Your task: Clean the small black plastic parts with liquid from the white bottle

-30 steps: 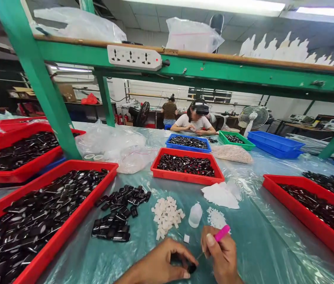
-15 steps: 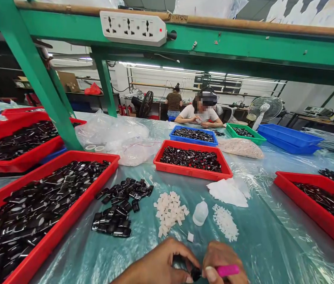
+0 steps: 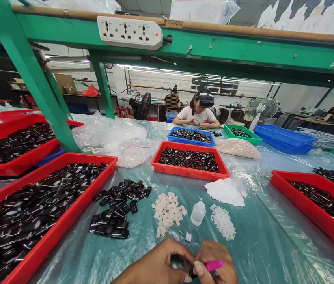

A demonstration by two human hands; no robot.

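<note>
Surface (image 3: 261, 244): clear plastic film, glossy, wrinkled. Near left red tray (image 3: 66, 221): smooth plastic, slight sheen. Black pieces (image 3: 109, 224) beside it: hard, shiny, plastic-looking. Pink handle (image 3: 214, 264): smooth plastic. Cream chips (image 3: 167, 212): matt. Small bottle (image 3: 198, 213): translucent smooth plastic. White sheets (image 3: 225, 191): matt, paper or foam, can't tell. Far left bags (image 3: 109, 132): thin crinkled clear plastic. Green frame (image 3: 243, 49): painted, metal-looking, satin, chipped. Shelf edge (image 3: 228, 28): worn wood.

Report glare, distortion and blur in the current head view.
Head view: glare streaks the plastic sheet; the near-left green post leans, probably wide-angle distortion; pixelation covers the face of the person opposite; the dark piece in the left hand is indistinct.
</note>
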